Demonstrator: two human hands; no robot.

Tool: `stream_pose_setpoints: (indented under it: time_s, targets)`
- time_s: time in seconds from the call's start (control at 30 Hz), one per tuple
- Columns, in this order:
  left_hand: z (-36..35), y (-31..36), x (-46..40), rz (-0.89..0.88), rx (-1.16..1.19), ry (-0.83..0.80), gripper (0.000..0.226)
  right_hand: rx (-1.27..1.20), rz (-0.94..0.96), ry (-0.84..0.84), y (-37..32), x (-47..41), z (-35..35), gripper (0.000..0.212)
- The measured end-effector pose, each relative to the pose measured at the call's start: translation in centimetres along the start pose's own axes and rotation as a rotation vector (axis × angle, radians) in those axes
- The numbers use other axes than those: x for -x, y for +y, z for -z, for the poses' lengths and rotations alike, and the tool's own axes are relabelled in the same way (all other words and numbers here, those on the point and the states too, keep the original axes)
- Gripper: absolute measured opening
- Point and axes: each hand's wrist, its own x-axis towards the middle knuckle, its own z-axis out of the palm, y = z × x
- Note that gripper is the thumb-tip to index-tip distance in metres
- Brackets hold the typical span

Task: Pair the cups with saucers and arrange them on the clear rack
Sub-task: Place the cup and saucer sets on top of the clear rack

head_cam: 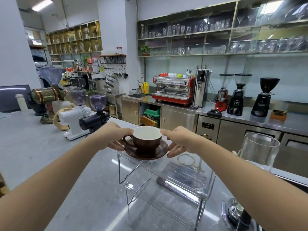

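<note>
A brown cup (146, 140) with a white inside stands on a brown saucer (160, 151), handle pointing left. The pair sits at the far left end of the top of the clear rack (191, 179). My left hand (115, 137) grips the saucer's left rim, with the thumb up by the cup's rim. On the other side my right hand (178, 140) holds the saucer's right rim, thumb touching the cup's rim. Whether the saucer rests fully on the rack or is still held just above it cannot be told.
The rack stands on a grey counter (41, 155). A white grinder (75, 120) and a black grinder (95, 119) stand to the far left. A tall glass vessel (260, 150) is at the right, a metal tool (236, 212) at the near right, a brush (173, 185) under the rack.
</note>
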Motion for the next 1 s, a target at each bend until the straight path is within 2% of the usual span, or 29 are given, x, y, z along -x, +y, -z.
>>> stream_pose_setpoints:
  time_s: [0.2, 0.37, 0.6, 0.9, 1.0]
  targets:
    - [1.7, -0.7, 2.6, 0.020, 0.122, 0.025, 0.041, 0.038, 0.065, 0.054, 0.2, 2.5, 1.6, 0.064]
    - [1.8, -1.7, 6.6, -0.029, 0.225, 0.034, 0.033, 0.000, 0.164, 0.048, 1.5, 6.3, 3.9, 0.050]
    - [-1.8, -2.2, 13.3, -0.180, 0.280, -0.048, 0.028, -0.019, 0.258, 0.065, 5.2, 12.0, 5.6, 0.026]
    - [-9.0, -5.7, 19.8, -0.248, 0.364, -0.153, 0.026, -0.008, 0.277, 0.111, 11.2, 18.4, 4.8, 0.022]
    - [-11.8, -7.7, 21.2, -0.212, 0.393, -0.179, 0.025, -0.030, 0.259, 0.127, 13.8, 19.9, 3.9, 0.020]
